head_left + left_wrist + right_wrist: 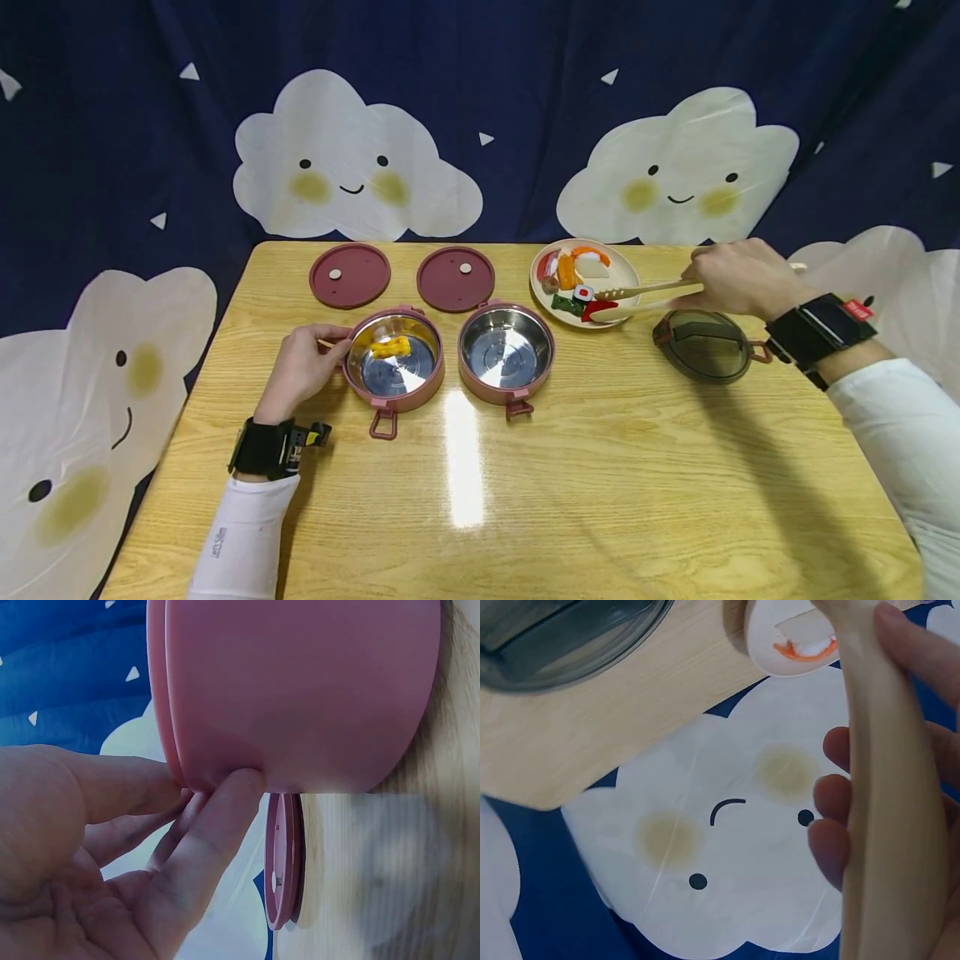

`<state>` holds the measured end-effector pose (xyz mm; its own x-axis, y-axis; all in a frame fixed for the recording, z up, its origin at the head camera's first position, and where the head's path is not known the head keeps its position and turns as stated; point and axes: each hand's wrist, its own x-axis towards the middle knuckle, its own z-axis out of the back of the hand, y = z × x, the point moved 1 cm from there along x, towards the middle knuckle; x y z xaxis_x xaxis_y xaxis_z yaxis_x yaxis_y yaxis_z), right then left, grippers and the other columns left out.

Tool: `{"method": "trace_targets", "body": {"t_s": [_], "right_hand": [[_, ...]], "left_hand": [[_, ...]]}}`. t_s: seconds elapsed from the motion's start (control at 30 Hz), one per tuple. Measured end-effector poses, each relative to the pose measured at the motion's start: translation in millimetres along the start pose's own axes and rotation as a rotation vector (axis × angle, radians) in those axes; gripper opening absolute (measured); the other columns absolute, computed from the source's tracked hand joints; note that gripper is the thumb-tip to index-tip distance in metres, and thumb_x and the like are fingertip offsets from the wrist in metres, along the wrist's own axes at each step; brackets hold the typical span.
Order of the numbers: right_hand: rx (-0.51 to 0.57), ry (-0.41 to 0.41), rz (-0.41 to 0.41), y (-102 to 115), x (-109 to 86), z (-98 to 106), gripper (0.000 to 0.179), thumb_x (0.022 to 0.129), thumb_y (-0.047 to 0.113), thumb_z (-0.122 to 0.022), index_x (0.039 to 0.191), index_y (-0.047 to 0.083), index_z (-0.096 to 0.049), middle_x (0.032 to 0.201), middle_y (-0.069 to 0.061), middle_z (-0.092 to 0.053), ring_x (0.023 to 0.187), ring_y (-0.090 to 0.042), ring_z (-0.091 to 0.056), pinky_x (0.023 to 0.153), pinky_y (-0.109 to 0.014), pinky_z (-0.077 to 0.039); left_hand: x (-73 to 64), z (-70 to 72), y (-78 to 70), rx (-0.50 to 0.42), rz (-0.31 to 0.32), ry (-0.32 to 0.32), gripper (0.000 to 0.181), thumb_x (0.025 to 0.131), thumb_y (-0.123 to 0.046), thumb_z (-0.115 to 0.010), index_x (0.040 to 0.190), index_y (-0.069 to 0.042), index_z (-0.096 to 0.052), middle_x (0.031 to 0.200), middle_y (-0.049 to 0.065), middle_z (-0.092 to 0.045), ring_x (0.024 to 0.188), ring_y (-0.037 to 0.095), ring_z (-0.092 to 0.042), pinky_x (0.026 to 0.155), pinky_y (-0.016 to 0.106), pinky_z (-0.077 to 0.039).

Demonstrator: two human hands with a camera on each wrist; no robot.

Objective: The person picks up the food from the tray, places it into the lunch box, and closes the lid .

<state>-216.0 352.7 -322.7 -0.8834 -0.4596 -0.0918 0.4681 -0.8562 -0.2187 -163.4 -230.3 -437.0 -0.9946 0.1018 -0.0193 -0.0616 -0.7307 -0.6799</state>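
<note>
My left hand pinches the side of the left pink pot near its rim, fingertips against its outer wall. Inside that pot lies a yellow food piece. With my right hand I grip beige tongs, whose handle runs past my curled fingers. The tongs' tips are parted over a cream plate, close to a red food piece and a sushi roll. Whether the tips touch either one, I cannot tell.
A second pink pot with a bare steel inside stands right of the first. Two dark red lids lie behind. A glass-topped lid rests at right beneath my wrist. Several other toy foods share the plate.
</note>
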Motion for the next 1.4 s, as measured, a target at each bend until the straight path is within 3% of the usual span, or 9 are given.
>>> {"method": "trace_targets", "body": {"t_s": [0.27, 0.53, 0.93, 1.4], "right_hand": [[-0.048, 0.028, 0.016, -1, 4.8, -7, 0.04, 0.085, 0.056, -0.082, 0.07, 0.022, -0.067, 0.069, 0.003, -0.061, 0.054, -0.013, -0.048, 0.046, -0.034, -0.043], [-0.093, -0.046, 0.118, -2, 1.0, -11, 0.041, 0.09, 0.051, -0.08, 0.068, 0.022, -0.061, 0.066, 0.006, -0.058, 0.053, -0.008, -0.045, 0.046, -0.031, -0.042], [-0.109, -0.107, 0.155, -1, -5.2, -13, 0.038, 0.088, 0.047, -0.082, 0.068, 0.023, -0.06, 0.068, 0.006, -0.061, 0.056, -0.008, -0.05, 0.046, -0.033, -0.043], [-0.121, -0.286, 0.182, -4, -9.8, 0, 0.039, 0.082, 0.045, -0.085, 0.067, 0.021, -0.059, 0.065, 0.006, -0.057, 0.051, -0.01, -0.046, 0.041, -0.035, -0.039]], "left_hand": [[-1.5, 0.5, -0.9, 0.006, -0.008, -0.011, 0.027, 0.105, -0.013, -0.065, 0.126, 0.002, -0.074, 0.117, 0.025, -0.074, 0.084, 0.025, -0.061, 0.062, 0.022, -0.043], [0.1, -0.1, -1.3, 0.009, -0.005, -0.006, 0.028, 0.105, -0.013, -0.065, 0.126, 0.002, -0.074, 0.117, 0.025, -0.074, 0.085, 0.025, -0.061, 0.063, 0.022, -0.043], [-0.9, 0.0, -1.1, 0.011, -0.002, -0.008, 0.028, 0.105, -0.013, -0.065, 0.127, 0.002, -0.074, 0.118, 0.025, -0.074, 0.086, 0.026, -0.062, 0.063, 0.022, -0.043], [-0.5, -0.6, -0.3, 0.013, 0.0, -0.008, 0.028, 0.105, -0.014, -0.064, 0.127, 0.002, -0.074, 0.119, 0.025, -0.074, 0.087, 0.026, -0.063, 0.063, 0.022, -0.044]]}}
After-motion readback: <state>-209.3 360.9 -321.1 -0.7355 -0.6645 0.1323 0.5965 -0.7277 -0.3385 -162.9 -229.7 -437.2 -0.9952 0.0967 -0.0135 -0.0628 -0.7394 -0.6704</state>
